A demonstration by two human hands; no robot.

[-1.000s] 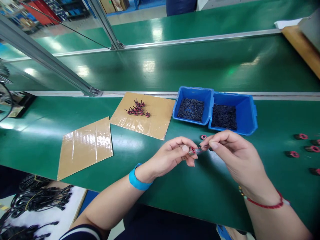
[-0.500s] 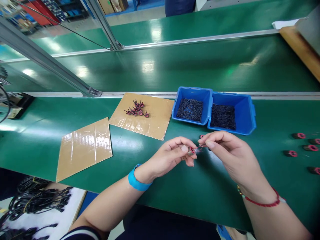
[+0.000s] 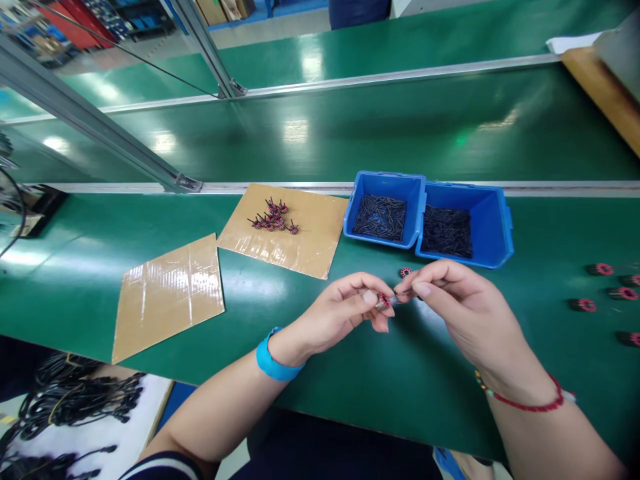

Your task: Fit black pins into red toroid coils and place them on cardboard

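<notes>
1. One small wound core (image 3: 383,302), red at its visible face, is held at the fingertips of the left hand (image 3: 345,307), pinched between thumb and fingers.
2. The core is placed beyond the left palm, on the side turned toward the right hand (image 3: 457,303), and is kept off the counter (image 3: 350,380).
3. Thin wires (image 3: 397,298) are stretched across the short gap from the core to the right hand, whose thumb and forefinger are closed on them; whether anything else is gripped there cannot be told.
4. A loose core (image 3: 405,272) is seen on the counter just beyond the right fingertips, near the held one but apart from it.
5. Past both hands, two blue bins, a left bin (image 3: 377,243) and a right bin (image 3: 493,227), are set side by side, with slender black pieces contained in each.
6. To the left, a cluster of cores (image 3: 273,217) with black stems is laid on a cardboard sheet (image 3: 310,257); a second sheet (image 3: 173,293) is placed nearer.
7. More cores (image 3: 583,305) are spread at the far right, well apart from the right hand.
</notes>
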